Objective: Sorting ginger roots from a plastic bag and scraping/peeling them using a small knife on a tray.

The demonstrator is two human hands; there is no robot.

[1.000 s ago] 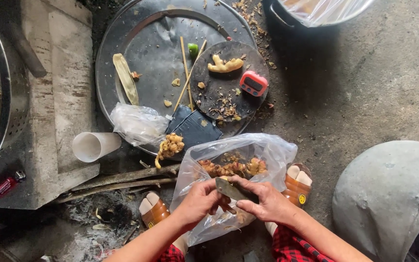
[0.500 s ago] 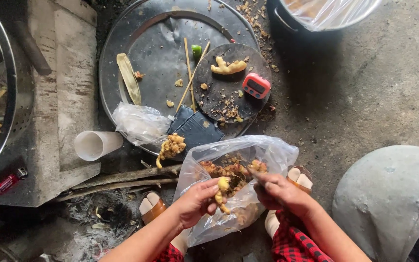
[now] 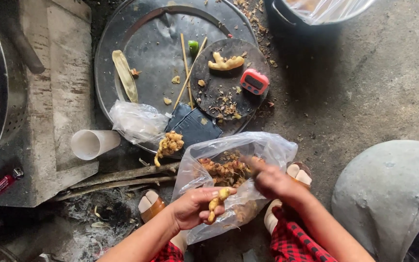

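Ginger piece (image 3: 217,202): a yellow knobbly root in our left hand (image 3: 195,207), held over the near lip of the bag (image 3: 229,184).
Left hand: fingers curled shut around the root, thumb on top; one end sticks out past the knuckles.
Right hand (image 3: 270,180): blurred, lying on the right side of the bag with a finger stretched toward the roots inside; we cannot tell how far the fingers are open, or whether they hold anything.
Bag: clear plastic, mouth open, on the ground between our two feet; a heap of brownish ginger (image 3: 226,171) inside.
Tray (image 3: 156,58): a big round metal one, just beyond the bag. At its near edge, a crumpled plastic wrap (image 3: 136,121) and a small ginger clump (image 3: 169,144).
Board (image 3: 229,87): dark, round, on the tray's right side; it carries a peeled ginger (image 3: 225,62), a red timer (image 3: 254,81) and peel scraps.
Sticks (image 3: 186,68): two thin ones crossed, left of the board.
Cup (image 3: 93,143): white, on its side, left of the tray's near edge.
Lighter (image 3: 6,181): red, on the concrete slab at far left.
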